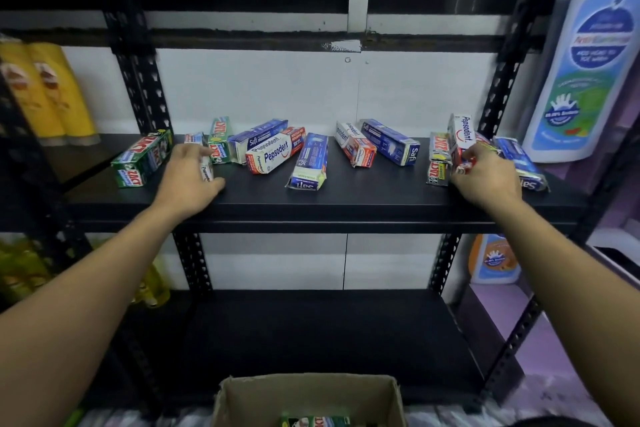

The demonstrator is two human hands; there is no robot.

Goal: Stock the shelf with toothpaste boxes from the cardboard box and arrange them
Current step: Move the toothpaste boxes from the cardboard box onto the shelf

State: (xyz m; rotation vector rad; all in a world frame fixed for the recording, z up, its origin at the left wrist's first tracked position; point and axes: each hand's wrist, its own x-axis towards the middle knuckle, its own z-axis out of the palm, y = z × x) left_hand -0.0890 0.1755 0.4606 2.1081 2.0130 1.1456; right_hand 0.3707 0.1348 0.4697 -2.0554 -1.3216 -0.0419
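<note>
Two hands were seen reaching onto the black shelf (346, 198), where toothpaste boxes lay scattered in a loose row. Four Pepsodent boxes could be counted. One small Pepsodent box (206, 168) near the left end was gripped by the left hand (188, 177), its fingers curled round it. Another, the raised Pepsodent box (462, 135), was pinched at its lower end by the right hand (485, 177) and tilted up. Two more were lying flat, a centre Pepsodent box (273, 154) and a Pepsodent box right of centre (355, 144). Four blue Safi boxes (308, 163) were spread along the row, the last at the far right end. Two green Zact boxes (142, 158) were found at the left. Just left of the right hand lay a red-and-white Zact pack (438, 158); whether it was one box or two could not be told. Below, an open cardboard box (242, 399) was seen with one green box (315, 421) visible inside. Two yellow bottles (48, 90) were standing at the left, and one large white bottle (585, 62) at the right.
</note>
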